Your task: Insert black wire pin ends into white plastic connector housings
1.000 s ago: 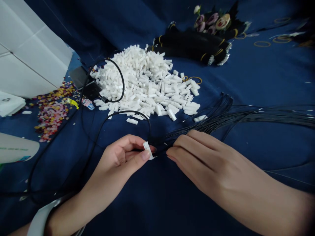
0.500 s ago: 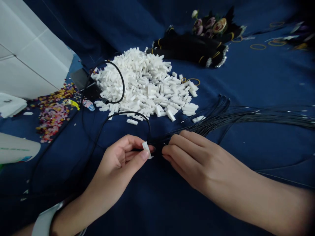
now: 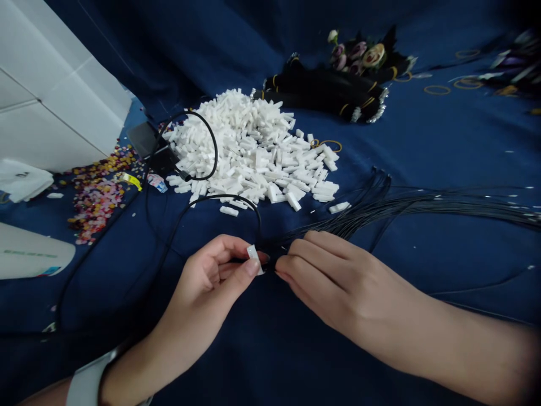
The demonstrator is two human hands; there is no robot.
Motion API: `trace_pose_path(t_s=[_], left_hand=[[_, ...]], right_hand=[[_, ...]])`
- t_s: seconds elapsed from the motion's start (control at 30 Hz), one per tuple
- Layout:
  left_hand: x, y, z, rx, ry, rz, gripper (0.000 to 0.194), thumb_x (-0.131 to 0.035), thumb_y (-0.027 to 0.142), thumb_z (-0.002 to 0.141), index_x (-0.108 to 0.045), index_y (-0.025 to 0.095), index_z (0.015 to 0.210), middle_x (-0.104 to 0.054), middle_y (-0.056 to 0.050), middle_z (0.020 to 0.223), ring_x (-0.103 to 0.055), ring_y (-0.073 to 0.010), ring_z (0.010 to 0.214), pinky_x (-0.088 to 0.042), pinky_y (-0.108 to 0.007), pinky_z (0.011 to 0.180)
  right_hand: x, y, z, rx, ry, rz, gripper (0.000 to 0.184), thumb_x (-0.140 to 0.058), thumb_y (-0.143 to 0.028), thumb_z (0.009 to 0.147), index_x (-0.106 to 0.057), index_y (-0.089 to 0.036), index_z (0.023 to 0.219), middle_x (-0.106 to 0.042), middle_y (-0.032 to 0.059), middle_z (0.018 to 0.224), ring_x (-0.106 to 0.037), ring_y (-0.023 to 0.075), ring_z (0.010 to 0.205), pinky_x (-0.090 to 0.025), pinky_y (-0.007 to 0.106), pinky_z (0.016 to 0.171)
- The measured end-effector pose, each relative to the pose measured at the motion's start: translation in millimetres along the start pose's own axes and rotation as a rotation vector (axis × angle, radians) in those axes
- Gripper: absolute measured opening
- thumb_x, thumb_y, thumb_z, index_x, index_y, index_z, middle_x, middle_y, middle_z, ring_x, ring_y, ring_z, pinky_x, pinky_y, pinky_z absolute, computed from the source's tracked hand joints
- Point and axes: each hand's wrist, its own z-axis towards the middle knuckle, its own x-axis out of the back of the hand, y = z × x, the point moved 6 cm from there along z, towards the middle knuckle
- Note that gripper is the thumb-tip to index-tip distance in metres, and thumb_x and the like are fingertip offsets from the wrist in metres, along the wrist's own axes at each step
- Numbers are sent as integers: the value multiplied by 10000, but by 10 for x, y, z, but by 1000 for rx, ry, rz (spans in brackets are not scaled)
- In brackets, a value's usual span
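Observation:
My left hand (image 3: 224, 270) pinches a small white plastic connector housing (image 3: 253, 255) between thumb and fingers, tilted, with a row of small slots or marks on its face. Just right of it, my right hand (image 3: 325, 270) has its fingertips pressed together, close to the connector's lower end. What lies between those fingertips is too small and dark to make out. A bundle of thin black wires (image 3: 397, 206) runs behind my right hand toward the right, several with small light tips. Beyond both hands lies a large heap of similar white connector housings (image 3: 253, 149).
A black cable (image 3: 215, 141) loops from a dark box-shaped thing (image 3: 143, 141) beside the heap. Coloured beads or sequins (image 3: 95, 203) and a white cup (image 3: 36, 251) are at the left. Dark banded bundles (image 3: 321, 87), artificial flowers (image 3: 374, 54) and rubber bands (image 3: 437, 89) lie farther back on blue cloth.
The view has shifted slightly, so the surroundings appear a little lower. My right fingertips are slightly nearer the connector; my left hand keeps its pinch on it.

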Motion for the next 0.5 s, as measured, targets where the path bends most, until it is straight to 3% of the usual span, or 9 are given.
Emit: trace_pose_path(t_s=[0.1, 0.2, 0.27, 0.33, 0.4, 0.5], left_hand=[[-9, -14, 1, 3, 0, -8, 72, -773, 193, 800, -704, 189, 815, -694, 28, 753, -639, -81, 727, -485, -117, 660], [-6, 18, 11, 4, -10, -42, 71, -772, 188, 802, -701, 199, 803, -710, 37, 758, -648, -73, 738, -480, -105, 668], [14, 64, 13, -5, -4, -64, 80, -763, 179, 807, -692, 204, 780, -729, 36, 765, -666, -76, 772, -477, -100, 677], [19, 102, 8, -4, -18, -72, 92, -755, 170, 811, -684, 207, 766, -746, 32, 775, -674, -76, 775, -475, -97, 667], [-8, 119, -2, 10, -62, -76, 100, -755, 161, 809, -680, 210, 765, -745, 33, 758, -676, -73, 741, -479, -101, 654], [-45, 137, -25, 5, -90, -64, 102, -767, 157, 796, -687, 215, 771, -724, 37, 730, -700, -94, 768, -501, -120, 686]], right_hand=[[-4, -22, -4, 26, 10, -24, 221, -446, -70, 940, -609, -94, 791, -546, 58, 728, -471, 151, 685, -444, 308, 655], [30, 44, -22, -37, 22, 29, 168, -461, -73, 935, -580, -112, 824, -549, 41, 732, -476, 137, 654, -434, 288, 620], [53, 123, -38, -105, 10, 60, 85, -482, -113, 942, -562, -109, 970, -582, 35, 793, -518, 130, 662, -439, 270, 603], [68, 205, -54, -164, -15, 16, 283, -520, -207, 951, -489, -90, 1207, -608, 33, 844, -557, 131, 664, -444, 262, 582], [81, 265, -62, -187, -36, -77, 417, -542, -266, 947, -439, -88, 1310, -613, 31, 833, -570, 141, 652, -438, 266, 567], [119, 305, -65, -170, -26, -172, 184, -500, -200, 943, -604, -125, 1075, -581, 42, 785, -543, 152, 659, -433, 280, 602]])
